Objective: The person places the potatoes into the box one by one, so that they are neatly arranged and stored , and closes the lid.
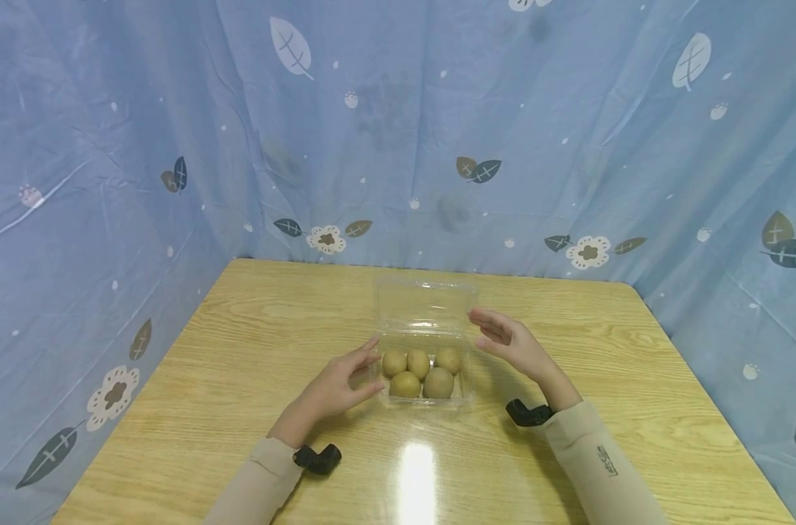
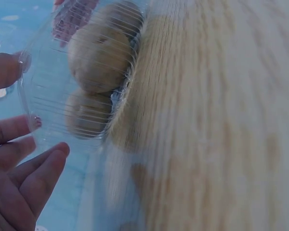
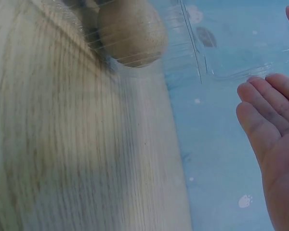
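A clear plastic clamshell box (image 1: 429,403) stands on the table with its lid (image 1: 427,302) raised at the back. Inside lie several round, yellow-brown fruits (image 1: 439,383) in two rows. My left hand (image 1: 335,386) is at the box's left side, fingers spread and loosely bent; in the left wrist view the thumb and fingertips (image 2: 26,124) come right up to the clear wall. On the other side, my right hand (image 1: 517,351) hovers by the lid's right edge. Its fingers are nearly straight, the palm faces the box, and nothing is held.
The wooden table (image 1: 266,313) extends on both sides of the box and in front. A blue curtain (image 1: 398,131) with leaves and flowers hangs along its back and sides. Each wrist carries a black camera mount, one left (image 1: 317,459) and one right (image 1: 527,414).
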The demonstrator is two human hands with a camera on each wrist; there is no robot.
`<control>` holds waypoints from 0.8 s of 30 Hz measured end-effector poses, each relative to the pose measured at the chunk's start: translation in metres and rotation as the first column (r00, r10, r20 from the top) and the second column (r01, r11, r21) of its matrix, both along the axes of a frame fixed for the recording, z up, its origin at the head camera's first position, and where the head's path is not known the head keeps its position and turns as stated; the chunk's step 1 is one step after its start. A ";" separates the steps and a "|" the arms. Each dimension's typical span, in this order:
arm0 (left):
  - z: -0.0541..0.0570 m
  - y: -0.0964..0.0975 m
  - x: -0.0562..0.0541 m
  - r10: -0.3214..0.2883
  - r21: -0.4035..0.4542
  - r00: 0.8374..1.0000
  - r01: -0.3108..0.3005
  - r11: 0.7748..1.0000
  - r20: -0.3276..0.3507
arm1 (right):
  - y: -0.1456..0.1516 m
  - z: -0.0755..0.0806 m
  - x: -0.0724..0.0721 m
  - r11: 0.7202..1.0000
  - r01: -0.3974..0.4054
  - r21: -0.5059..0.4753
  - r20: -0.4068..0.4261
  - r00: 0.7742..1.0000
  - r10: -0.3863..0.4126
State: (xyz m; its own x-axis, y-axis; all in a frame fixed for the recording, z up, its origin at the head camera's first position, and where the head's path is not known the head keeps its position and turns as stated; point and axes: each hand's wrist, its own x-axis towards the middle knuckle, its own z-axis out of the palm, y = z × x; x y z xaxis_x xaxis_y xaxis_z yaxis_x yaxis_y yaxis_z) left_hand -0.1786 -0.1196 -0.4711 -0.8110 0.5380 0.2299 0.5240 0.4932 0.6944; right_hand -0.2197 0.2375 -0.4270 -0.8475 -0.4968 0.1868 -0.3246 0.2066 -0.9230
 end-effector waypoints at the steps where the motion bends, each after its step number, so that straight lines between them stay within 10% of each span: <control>1: 0.000 0.000 0.000 -0.001 -0.001 1.000 0.001 1.000 0.001 | 0.000 0.000 0.001 1.000 -0.001 0.002 0.000 1.000 0.001; 24: 0.002 0.001 0.002 0.024 -0.014 0.999 -0.024 1.000 0.031 | 0.003 -0.006 0.019 0.997 0.032 0.075 -0.012 0.999 -0.031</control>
State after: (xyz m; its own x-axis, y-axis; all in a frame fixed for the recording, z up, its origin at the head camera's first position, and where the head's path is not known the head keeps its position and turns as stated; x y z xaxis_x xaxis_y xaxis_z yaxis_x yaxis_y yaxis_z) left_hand -0.1767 -0.1183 -0.4688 -0.8302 0.5212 0.1976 0.4904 0.5146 0.7033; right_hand -0.2009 0.2410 -0.4325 -0.8609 -0.4832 0.1594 -0.3270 0.2853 -0.9009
